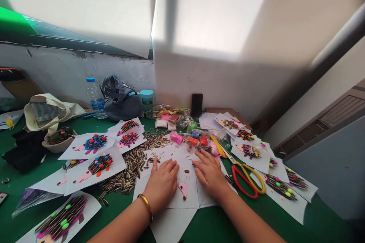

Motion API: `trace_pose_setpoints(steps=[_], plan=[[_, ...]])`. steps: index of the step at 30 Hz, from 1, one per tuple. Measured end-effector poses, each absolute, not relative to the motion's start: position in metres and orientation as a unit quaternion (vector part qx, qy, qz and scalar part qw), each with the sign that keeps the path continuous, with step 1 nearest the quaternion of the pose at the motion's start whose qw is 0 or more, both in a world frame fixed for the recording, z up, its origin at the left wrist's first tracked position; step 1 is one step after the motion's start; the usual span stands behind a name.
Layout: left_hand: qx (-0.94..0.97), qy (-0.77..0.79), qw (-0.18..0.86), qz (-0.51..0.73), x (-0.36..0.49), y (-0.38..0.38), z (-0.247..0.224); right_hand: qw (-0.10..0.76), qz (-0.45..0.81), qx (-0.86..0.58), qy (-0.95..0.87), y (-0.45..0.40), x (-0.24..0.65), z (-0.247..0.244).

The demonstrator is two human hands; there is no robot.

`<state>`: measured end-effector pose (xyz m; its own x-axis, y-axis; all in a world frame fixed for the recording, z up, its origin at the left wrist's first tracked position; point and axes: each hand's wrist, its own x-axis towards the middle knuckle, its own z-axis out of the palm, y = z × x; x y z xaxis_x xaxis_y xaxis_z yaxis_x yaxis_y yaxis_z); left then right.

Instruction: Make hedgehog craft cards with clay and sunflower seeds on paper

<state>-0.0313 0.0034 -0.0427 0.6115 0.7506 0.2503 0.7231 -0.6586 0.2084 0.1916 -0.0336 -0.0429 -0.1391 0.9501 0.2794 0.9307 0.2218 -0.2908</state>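
My left hand [162,180], with a gold bangle at the wrist, lies palm down on white paper sheets, fingers stretched out. Across from it, my right hand [209,174] rests with its fingers spread, and I see nothing held in either. Between them a hedgehog drawing [182,174] shows a pink clay face [183,190] with a dark nose. Striped sunflower seeds [129,167] are heaped left of my left hand. Beyond my right hand are orange clay [193,141] and red clay [203,140] in clear wrapping. Scissors [246,178] with red and yellow handles lie to its right.
Hedgehog pictures made with seeds and clay lie on the left [97,142] and the right [251,151] of the green table [205,228]. A water bottle [95,97], a blue bag [122,102], a lidded cup [147,100] and a black phone [197,105] stand along the wall.
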Motion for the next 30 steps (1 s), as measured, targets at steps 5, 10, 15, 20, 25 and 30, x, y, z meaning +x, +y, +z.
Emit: trace_pose_setpoints(steps=[5,10,15,20,25,30], plan=[[0.896,0.413,0.049,0.154,-0.031,0.003,-0.039,0.182,0.048,-0.61,-0.77,-0.033,0.185,-0.043],[0.895,0.415,0.06,0.15,-0.031,0.002,-0.038,0.142,0.054,-0.619,-0.771,-0.031,0.179,-0.045],[0.898,0.412,0.06,0.146,-0.031,0.003,-0.038,0.162,0.035,-0.64,-0.75,-0.032,0.185,-0.047],[0.895,0.415,0.062,0.148,-0.031,0.003,-0.038,0.159,0.031,-0.64,-0.751,-0.032,0.186,-0.048],[0.896,0.412,0.064,0.149,-0.031,0.002,-0.039,0.157,0.033,-0.633,-0.758,-0.033,0.182,-0.045],[0.892,0.419,0.067,0.155,-0.031,0.003,-0.042,0.148,0.045,-0.62,-0.77,-0.033,0.179,-0.042]])
